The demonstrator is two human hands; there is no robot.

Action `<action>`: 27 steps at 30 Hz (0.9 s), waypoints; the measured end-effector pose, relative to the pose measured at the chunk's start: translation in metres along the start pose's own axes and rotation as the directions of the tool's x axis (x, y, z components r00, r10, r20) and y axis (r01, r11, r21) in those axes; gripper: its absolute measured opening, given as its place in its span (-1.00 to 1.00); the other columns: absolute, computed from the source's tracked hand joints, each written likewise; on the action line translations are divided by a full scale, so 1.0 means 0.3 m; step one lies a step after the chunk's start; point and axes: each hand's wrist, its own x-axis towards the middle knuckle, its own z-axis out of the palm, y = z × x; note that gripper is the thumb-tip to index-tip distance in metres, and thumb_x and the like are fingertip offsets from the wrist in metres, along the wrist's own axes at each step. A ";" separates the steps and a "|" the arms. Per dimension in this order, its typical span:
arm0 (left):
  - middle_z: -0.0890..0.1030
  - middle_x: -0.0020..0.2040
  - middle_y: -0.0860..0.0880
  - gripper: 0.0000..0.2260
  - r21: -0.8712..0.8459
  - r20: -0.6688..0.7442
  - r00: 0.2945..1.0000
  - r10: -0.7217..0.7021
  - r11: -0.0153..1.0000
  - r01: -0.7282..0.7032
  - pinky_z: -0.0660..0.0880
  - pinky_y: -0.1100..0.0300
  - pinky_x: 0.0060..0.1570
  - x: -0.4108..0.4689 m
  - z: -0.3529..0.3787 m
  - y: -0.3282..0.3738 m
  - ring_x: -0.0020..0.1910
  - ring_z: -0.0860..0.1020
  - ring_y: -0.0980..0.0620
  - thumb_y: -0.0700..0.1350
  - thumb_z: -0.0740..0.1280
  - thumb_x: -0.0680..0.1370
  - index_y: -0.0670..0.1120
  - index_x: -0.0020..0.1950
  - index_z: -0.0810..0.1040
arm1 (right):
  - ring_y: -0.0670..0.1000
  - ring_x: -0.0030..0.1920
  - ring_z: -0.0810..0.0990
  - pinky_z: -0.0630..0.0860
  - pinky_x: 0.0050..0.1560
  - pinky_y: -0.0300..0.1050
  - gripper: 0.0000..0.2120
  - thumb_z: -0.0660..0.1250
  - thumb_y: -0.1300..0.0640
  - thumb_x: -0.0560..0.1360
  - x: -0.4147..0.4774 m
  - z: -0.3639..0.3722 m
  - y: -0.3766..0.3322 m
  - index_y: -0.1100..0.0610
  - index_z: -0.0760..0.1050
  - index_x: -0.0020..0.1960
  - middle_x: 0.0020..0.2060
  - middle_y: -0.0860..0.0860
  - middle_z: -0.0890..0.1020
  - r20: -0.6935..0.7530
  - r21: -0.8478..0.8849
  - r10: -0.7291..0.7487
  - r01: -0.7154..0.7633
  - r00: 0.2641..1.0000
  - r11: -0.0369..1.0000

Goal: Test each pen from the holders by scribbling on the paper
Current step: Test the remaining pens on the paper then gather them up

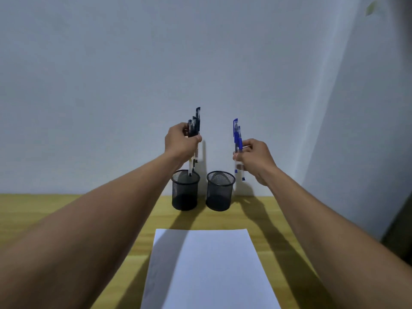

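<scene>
— Where are the pens?
— My left hand (181, 141) grips the black pens (196, 121), their tips at the mouth of the left holder (185, 192), 12 o'clock above it. My right hand (256, 157) pinches the blue pens (237, 139), 1 o'clock above the right holder (219, 192).
— The paper?
— The paper (209, 264) lies at 6 o'clock from both holders.

Two black mesh holders (185, 190) (220, 191) stand beyond the paper (207, 268). Above the left holder, the left hand (181, 141) grips black pens (195, 123); above the right one, the right hand (256, 157) grips blue pens (237, 137).
</scene>
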 end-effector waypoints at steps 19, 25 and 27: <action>0.68 -0.06 -0.01 -0.78 0.101 -0.097 0.995 -0.034 0.994 0.044 0.60 0.04 0.10 0.005 0.001 -0.196 -0.03 0.65 -0.01 -0.13 0.47 0.45 -0.05 0.08 0.61 | -0.01 -0.11 0.59 0.59 -0.08 -0.11 -0.78 0.39 0.36 0.52 0.072 0.148 0.147 0.13 0.58 0.11 -0.13 -0.01 0.60 -0.041 -0.077 -0.047 0.043 0.998 0.996; 0.68 -0.13 -0.08 -0.80 0.181 -0.064 0.996 -0.059 0.981 0.070 0.65 0.04 -0.02 0.003 -0.004 -0.209 -0.13 0.67 -0.04 -0.22 0.49 0.40 -0.13 0.01 0.66 | 0.09 0.04 0.72 0.69 0.05 0.08 -0.75 0.46 0.37 0.45 0.090 0.152 0.159 0.05 0.54 -0.07 -0.03 0.10 0.72 -0.020 -0.051 -0.014 0.013 1.000 0.999; 0.68 -0.13 -0.09 -0.82 0.195 -0.053 0.996 -0.065 0.978 0.074 0.65 0.06 -0.04 0.003 -0.001 -0.211 -0.13 0.67 -0.05 -0.23 0.50 0.40 -0.15 -0.01 0.67 | 0.10 0.02 0.73 0.65 0.13 0.17 -0.76 0.49 0.32 0.42 0.103 0.153 0.171 0.02 0.54 -0.12 -0.05 0.10 0.73 -0.019 -0.105 -0.011 0.009 1.000 0.994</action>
